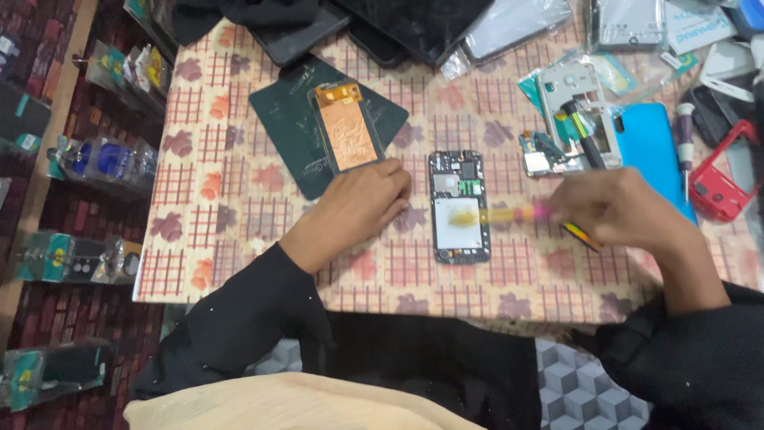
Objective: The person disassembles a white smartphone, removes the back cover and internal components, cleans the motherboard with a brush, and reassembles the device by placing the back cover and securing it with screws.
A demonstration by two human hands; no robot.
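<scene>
**Two hands at an open phone on the checked table**

I see my two black sleeves come up from the bottom. My left hand lies on the checked cloth of the table, just left of the open black phone with its back cover off. The fingers are curled down and it holds nothing that I can see. Its fingertips are very close to the phone's left edge.

My right hand is blurry. It is closed around a thin tool with a pink and yellow handle. The tip of the tool points left and sits over the yellow patch in the middle of the phone. The phone lies flat between my two hands.

A bit farther, by my left hand, lies a dark green mat with a copper-coloured phone screen part on top. Behind my right hand are a small circuit board, a grey phone frame, a flat blue phone cover, a screwdriver and a red phone frame. At the far edge lie dark phone screens.
</scene>
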